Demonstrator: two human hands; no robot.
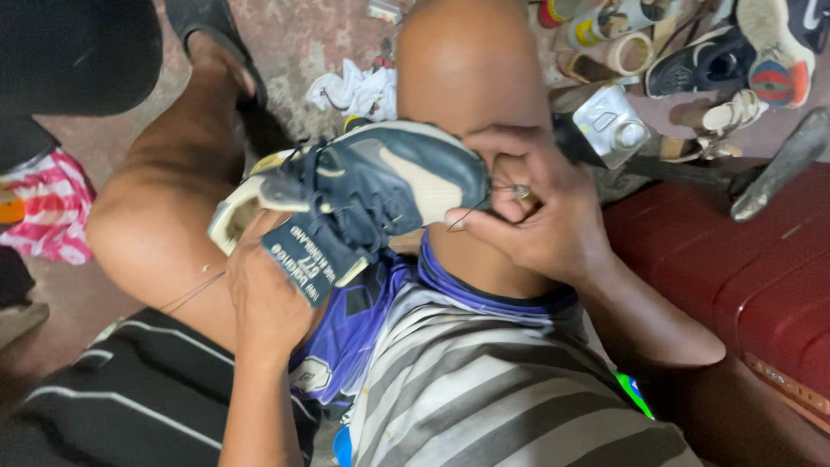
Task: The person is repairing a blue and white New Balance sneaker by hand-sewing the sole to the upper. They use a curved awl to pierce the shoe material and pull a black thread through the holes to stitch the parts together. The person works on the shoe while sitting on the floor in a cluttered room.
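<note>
Two bare knees raised in the middle, with striped grey-and-black shorts (484, 389) below them. To the right, a dark red hard case (735, 268) with a ribbed top. Between the knees, a worn navy-and-cream sports shoe (380, 186) with dark laces, toe toward the right, tongue pulled out and hanging down toward the lap. Left hand (268, 294) wrapped from below around the heel end and tongue, gripping firmly. Right hand (536, 207) closed at the toe, fingertips pinched narrowly on a small metal tool that cannot be made out clearly, with a thin dark thread (471, 212) running from toe to fingers. Further off on the floor: a crumpled white rag (359, 91), a square silver tin (609, 125), loose shoes (718, 60) at top right.
</note>
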